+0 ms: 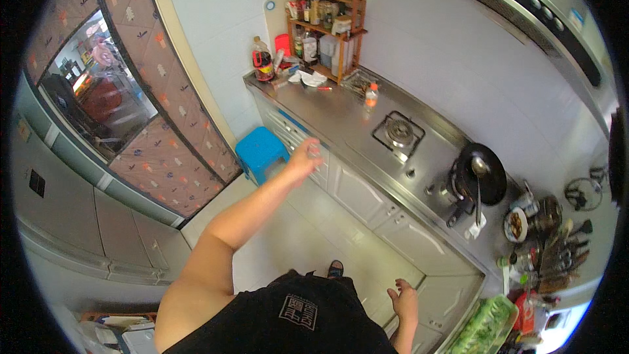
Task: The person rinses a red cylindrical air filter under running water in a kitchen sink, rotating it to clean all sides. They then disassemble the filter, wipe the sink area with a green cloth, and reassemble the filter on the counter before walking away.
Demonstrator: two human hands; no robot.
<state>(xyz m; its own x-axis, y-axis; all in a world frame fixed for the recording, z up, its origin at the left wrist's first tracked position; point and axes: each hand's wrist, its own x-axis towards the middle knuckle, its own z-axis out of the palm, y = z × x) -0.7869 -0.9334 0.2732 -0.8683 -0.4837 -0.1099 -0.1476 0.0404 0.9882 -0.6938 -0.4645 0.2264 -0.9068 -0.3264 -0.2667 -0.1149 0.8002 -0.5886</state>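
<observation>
My left hand [303, 160] is stretched out in front of the drawers [285, 125], near the counter's front edge. Its fingers are curled, and a pale patch shows between them; I cannot tell whether that is something held or the drawer front behind. Lower right, my right hand [406, 301] hangs beside my body with fingers apart and nothing in it. Ahead on the steel counter [339, 123] stands a small bottle with an orange cap [371, 96]. The gas burner [399, 132] has nothing on it. A black wok [484, 174] with a metal ladle [479, 167] sits farther right.
A blue plastic stool [263, 150] stands below the drawers. At the counter's far end are a dark sauce bottle [263, 61] and a wooden spice rack [339, 32]. Rightward are a bowl of food [516, 224], utensils [570, 250] and a tray of leafy greens [484, 324].
</observation>
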